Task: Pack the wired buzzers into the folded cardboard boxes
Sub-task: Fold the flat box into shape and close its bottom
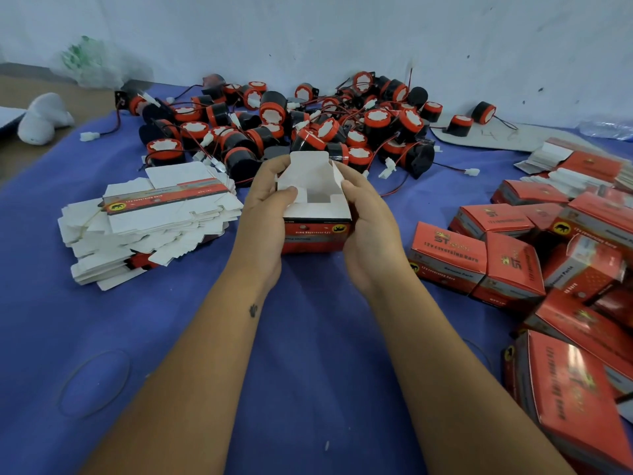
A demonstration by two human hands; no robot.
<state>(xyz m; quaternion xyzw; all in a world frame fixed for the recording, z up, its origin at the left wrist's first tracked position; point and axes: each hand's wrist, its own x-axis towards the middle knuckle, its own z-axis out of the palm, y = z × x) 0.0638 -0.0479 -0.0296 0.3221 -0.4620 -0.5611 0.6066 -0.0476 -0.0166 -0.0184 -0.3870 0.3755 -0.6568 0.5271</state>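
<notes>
Both hands hold one red cardboard box over the blue cloth, its white top flaps standing open. My left hand grips its left side, thumb pressing a white side flap inward. My right hand grips the right side, fingers behind the raised flap. The box's inside looks empty from here. Just beyond it lies a heap of black-and-red wired buzzers with red-black leads and white plugs.
A stack of flat unfolded boxes lies to the left. Closed red boxes are piled at the right, with more flat ones behind. Rubber bands lie on the blue cloth. A white wall stands behind.
</notes>
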